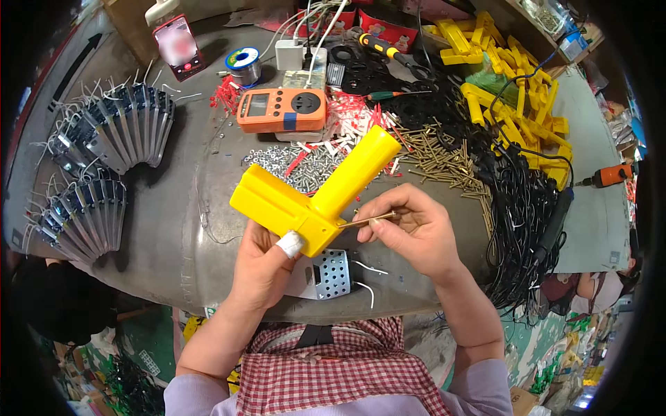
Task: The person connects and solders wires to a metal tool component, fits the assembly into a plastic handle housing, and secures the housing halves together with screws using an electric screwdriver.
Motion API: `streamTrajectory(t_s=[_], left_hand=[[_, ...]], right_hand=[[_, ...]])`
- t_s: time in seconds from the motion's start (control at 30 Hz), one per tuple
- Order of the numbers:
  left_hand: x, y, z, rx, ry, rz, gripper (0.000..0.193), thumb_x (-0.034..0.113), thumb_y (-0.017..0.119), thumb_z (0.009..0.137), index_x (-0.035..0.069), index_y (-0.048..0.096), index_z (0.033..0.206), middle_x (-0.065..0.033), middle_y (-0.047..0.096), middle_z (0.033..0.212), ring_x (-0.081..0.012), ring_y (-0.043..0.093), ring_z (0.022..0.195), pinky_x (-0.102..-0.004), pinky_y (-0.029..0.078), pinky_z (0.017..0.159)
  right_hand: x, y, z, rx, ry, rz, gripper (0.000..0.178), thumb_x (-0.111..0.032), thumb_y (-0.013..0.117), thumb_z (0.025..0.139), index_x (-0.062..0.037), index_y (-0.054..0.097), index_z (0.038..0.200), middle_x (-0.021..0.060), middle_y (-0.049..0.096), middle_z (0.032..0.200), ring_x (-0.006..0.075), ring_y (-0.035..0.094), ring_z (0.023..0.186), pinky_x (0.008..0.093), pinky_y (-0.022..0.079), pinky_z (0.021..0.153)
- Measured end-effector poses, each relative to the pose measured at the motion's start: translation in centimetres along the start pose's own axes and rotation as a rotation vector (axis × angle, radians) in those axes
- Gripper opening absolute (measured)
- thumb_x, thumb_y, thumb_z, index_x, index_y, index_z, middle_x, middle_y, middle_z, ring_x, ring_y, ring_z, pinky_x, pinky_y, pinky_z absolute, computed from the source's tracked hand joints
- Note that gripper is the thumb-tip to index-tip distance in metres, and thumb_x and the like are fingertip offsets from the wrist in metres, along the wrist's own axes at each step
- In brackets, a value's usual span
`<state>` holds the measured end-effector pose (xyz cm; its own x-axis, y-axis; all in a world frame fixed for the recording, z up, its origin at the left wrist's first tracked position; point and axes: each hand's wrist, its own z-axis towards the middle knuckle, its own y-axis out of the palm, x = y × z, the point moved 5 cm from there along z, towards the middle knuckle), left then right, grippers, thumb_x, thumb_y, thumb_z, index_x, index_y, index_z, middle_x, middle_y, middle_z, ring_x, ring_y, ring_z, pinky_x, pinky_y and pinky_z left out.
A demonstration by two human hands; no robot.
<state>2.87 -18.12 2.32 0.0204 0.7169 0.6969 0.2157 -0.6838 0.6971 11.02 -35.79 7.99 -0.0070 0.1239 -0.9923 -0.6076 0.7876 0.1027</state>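
In my left hand [260, 267], its thumb wrapped in white, is a yellow plastic housing [305, 211] with a round handle slanting up to the right. My right hand [416, 229] pinches a long brass-coloured screw [370, 220] by its head end. The screw's tip meets the housing's lower right side; whether it has entered a hole I cannot tell. Beneath the housing lies a perforated metal plate [334, 274] with white wires, partly hidden. Behind the housing spread small nuts and short screws [295, 166], and a heap of long screws [447, 158] is to the right.
An orange meter [281, 109] and a solder spool [243, 64] stand at the back. Finned parts with wires [128, 125] sit at left. Yellow housings [517, 97], black cables [520, 215] and an orange-handled tool [614, 175] are at right. A phone [179, 47] stands back left.
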Motion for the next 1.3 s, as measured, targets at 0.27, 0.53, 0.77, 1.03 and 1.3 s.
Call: streamTrajectory(t_s=[0.27,0.53,0.77,1.03,1.3], left_hand=[[1.0,0.4,0.1,-0.119,0.049,0.064,0.057,0.004,0.06,0.084,0.006,0.032,0.134,-0.0118,0.051,0.126,-0.0251,0.052,0.117,-0.0412,0.041,0.099],[1.9,0.6,-0.4,-0.058,0.268,0.197,0.056,0.0,0.058,0.083,0.004,0.031,0.133,-0.0126,0.052,0.122,-0.0254,0.055,0.112,-0.0397,0.043,0.097],[2.1,1.2,-1.4,-0.066,0.417,0.524,0.063,-0.002,0.059,0.083,0.004,0.024,0.135,-0.0122,0.047,0.125,-0.0236,0.051,0.115,-0.0379,0.039,0.099],[1.5,2.1,-1.5,-0.087,0.473,0.426,0.06,-0.006,0.059,0.081,0.004,0.027,0.131,-0.0123,0.042,0.127,-0.0231,0.047,0.119,-0.0389,0.038,0.1],[1.2,1.0,-0.2,-0.013,0.388,0.402,0.057,-0.003,0.06,0.082,0.002,0.029,0.13,-0.0112,0.046,0.123,-0.0222,0.049,0.115,-0.0377,0.039,0.099]], right_hand=[[-1.4,-0.2,0.5,-0.041,0.053,-0.188,0.013,0.0,0.065,0.08,0.001,0.061,0.093,0.0051,0.061,0.087,0.0097,0.06,0.078,0.0238,0.049,0.069],[-3.3,0.7,0.7,-0.076,-0.147,-0.63,0.014,-0.003,0.07,0.076,-0.001,0.064,0.088,0.0024,0.063,0.084,0.008,0.058,0.077,0.0235,0.047,0.067],[-2.0,0.2,0.8,0.068,0.117,-0.276,0.02,-0.009,0.071,0.079,0.0017,0.064,0.094,0.0034,0.064,0.089,0.008,0.058,0.082,0.023,0.047,0.074],[0.2,1.7,0.9,0.021,0.193,-0.11,0.021,-0.008,0.067,0.083,0.0027,0.063,0.101,0.0054,0.064,0.092,0.01,0.06,0.084,0.0238,0.049,0.075],[-0.8,1.6,-0.6,0.265,0.067,-0.295,0.014,-0.001,0.062,0.084,-0.0026,0.06,0.097,0.0055,0.064,0.085,0.0131,0.064,0.077,0.026,0.051,0.067]])
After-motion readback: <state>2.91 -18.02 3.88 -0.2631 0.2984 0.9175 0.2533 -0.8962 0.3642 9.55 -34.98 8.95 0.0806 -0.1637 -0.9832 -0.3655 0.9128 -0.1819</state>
